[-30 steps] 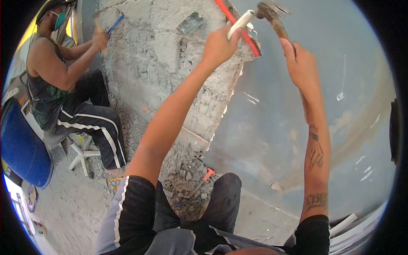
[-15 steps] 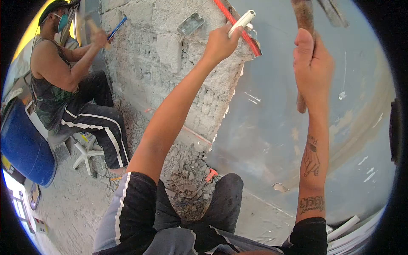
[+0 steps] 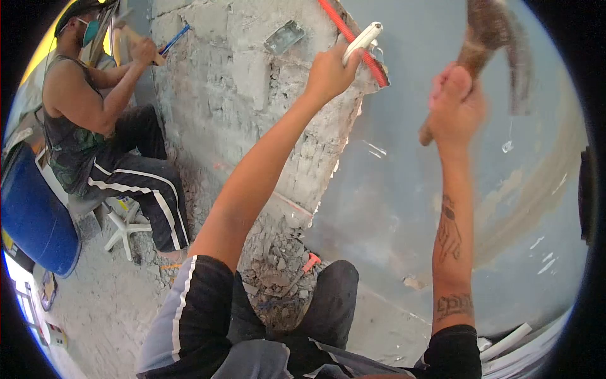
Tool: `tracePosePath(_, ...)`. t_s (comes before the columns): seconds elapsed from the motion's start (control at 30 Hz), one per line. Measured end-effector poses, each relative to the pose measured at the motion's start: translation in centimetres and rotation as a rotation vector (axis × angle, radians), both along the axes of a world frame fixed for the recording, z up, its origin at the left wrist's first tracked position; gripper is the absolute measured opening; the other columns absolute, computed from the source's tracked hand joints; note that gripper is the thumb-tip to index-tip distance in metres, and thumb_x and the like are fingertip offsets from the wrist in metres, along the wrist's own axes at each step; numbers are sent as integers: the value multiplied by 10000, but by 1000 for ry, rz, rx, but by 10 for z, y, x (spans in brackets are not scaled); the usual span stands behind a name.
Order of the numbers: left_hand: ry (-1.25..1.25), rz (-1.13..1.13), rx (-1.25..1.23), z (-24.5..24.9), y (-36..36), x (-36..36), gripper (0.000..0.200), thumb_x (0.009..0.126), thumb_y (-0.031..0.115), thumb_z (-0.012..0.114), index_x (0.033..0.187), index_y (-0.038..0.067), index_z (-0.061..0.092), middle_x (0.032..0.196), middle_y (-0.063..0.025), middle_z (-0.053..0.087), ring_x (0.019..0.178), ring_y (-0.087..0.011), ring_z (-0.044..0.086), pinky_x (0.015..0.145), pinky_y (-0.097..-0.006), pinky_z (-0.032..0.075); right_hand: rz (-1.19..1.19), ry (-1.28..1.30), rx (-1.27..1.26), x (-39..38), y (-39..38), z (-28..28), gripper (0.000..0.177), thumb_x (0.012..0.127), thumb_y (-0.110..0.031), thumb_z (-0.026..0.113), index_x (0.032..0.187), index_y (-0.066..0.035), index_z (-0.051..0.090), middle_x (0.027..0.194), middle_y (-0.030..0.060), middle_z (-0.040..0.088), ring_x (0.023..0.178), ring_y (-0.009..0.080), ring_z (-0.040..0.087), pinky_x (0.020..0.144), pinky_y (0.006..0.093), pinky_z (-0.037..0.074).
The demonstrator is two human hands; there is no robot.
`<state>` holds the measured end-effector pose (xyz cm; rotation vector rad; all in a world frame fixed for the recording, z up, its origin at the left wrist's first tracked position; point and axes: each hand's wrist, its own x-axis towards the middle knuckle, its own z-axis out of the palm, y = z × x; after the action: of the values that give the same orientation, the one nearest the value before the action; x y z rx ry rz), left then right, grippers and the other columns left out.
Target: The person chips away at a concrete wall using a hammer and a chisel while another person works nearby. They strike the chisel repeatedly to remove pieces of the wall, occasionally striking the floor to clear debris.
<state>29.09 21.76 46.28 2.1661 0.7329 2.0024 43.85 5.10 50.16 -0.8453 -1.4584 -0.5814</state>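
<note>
My left hand is closed around a white-handled chisel, at the ragged edge where bare masonry meets the grey painted wall. The chisel's tip is hidden from me. Right beside it a red corrugated conduit runs down the chipped edge. My right hand grips the wooden handle of a claw hammer, raised to the right of the chisel and apart from it. The hammer head is blurred at the top of the view.
A metal electrical box sits in the rough masonry. At left a co-worker sits holding a wooden-handled tool and a blue tool at the wall. Rubble and an orange-handled tool lie between my knees. A blue barrel stands far left.
My right hand and the hammer have shifted slightly down, and the hammer head has tilted to the right. My left hand keeps the chisel at nearly the same spot.
</note>
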Motion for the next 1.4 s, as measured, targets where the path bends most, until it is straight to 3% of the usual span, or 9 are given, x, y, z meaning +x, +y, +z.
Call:
tracePosePath(0.1, -45, 40, 109, -7, 9, 7, 415, 929, 373, 552, 857, -31, 610, 711, -260, 624, 679, -445, 622, 618, -508, 476, -486, -256, -343, 14, 42, -4, 548, 976, -497, 454, 911, 32, 585, 715, 168, 600, 680, 267, 582, 650, 404, 467)
tracePosePath(0.33, -50, 39, -21, -17, 17, -3, 504, 944, 462, 523, 844, -21, 631, 639, -193, 606, 612, -340, 621, 576, -441, 453, -229, -5, -209, -20, -10, 0, 578, 979, -523, 429, 857, 23, 574, 689, 200, 586, 619, 359, 546, 608, 406, 461)
tracePosePath(0.4, -130, -57, -58, -4, 0, -12, 482, 926, 432, 550, 811, -27, 638, 689, -233, 627, 665, -397, 631, 625, -463, 477, -160, 4, -33, -24, -22, 12, 530, 982, -506, 452, 850, -8, 573, 634, 41, 535, 538, 125, 503, 498, 295, 434)
tracePosePath(0.5, -141, -95, -41, 15, 0, -15, 487, 925, 438, 552, 847, -32, 653, 673, -224, 623, 644, -373, 629, 624, -445, 482, 27, 50, -108, -35, -36, 26, 518, 972, -525, 464, 862, -30, 570, 602, -11, 483, 493, 72, 455, 447, 233, 383)
tracePosePath(0.73, -122, -53, 8, 19, 6, -8, 457, 923, 419, 553, 877, -23, 662, 679, -225, 628, 633, -374, 627, 628, -442, 486, -71, -29, -56, -40, -10, 24, 545, 969, -541, 454, 855, -22, 573, 603, 14, 516, 510, 110, 499, 477, 272, 425)
tracePosePath(0.9, -118, -27, 137, 16, 15, -2, 523, 921, 490, 550, 868, -18, 660, 646, -205, 608, 603, -344, 608, 589, -433, 457, -504, -286, -270, 2, 46, 26, 593, 960, -555, 435, 876, 10, 595, 688, 186, 618, 632, 375, 585, 608, 414, 475)
tracePosePath(1.23, -62, -13, 11, 18, 12, -5, 404, 914, 376, 573, 869, -16, 658, 728, -242, 642, 714, -434, 632, 652, -473, 496, -111, -169, 214, -14, 42, 18, 574, 970, -555, 422, 851, -8, 552, 599, 54, 530, 485, 156, 513, 470, 306, 430)
tracePosePath(1.33, -98, -2, 77, 21, 11, -4, 417, 911, 387, 577, 857, -19, 652, 721, -240, 640, 712, -428, 636, 649, -468, 499, -346, -165, -347, -20, 37, 36, 624, 964, -561, 406, 873, 23, 607, 718, 222, 611, 674, 377, 589, 655, 438, 471)
tracePosePath(1.4, -62, 16, 49, 19, 10, -7, 425, 907, 393, 583, 852, -23, 647, 720, -245, 639, 707, -428, 637, 643, -466, 500, -172, 4, -265, -28, 17, 46, 526, 975, -509, 433, 867, -9, 555, 607, 63, 559, 486, 168, 526, 490, 325, 451)
